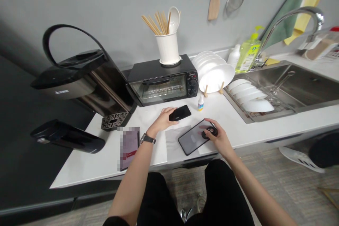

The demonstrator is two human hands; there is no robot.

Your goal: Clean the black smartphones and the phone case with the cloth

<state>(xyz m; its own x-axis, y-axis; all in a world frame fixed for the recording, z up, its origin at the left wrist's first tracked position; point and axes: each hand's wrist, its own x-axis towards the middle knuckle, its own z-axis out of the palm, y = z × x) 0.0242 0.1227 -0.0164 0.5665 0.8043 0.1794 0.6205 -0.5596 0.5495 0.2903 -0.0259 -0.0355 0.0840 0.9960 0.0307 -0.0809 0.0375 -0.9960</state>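
The fingers of my left hand point(162, 118) are drawn in around the left end of a glossy black rectangular phone point(182, 112), the fingertips at its far side and the thumb along its near side. The fingers of my right hand point(219, 137) are closed narrowly on a dark-rimmed, grey rectangular phone-shaped piece point(192, 139), with the thumb on a round black disc point(213, 131) near its right end and a fingertip at its far corner.

The phone lies in front of the black toaster oven point(162, 83). Its long axis runs mostly left to right, parallel to neither hand, with the right end angled a little toward the wall. The grey piece is closer to me, by the front edge of the white worktop point(106, 162). Its long axis runs diagonally, from the front edge at its left end up toward the dish rack side at its right; its disc faces upward. Pale, thin sheets point(173, 145) lie under and beside its left part, reaching the front edge.

A small white bottle with a yellow base point(200, 103) stands upright just beyond the two, near the oven's right front corner. Left of my wrist, a flat dark-edged item point(130, 146), partly pixelated, lies by the front edge. A dark cylindrical flask point(69, 137) is farther toward the worktop's left corner.
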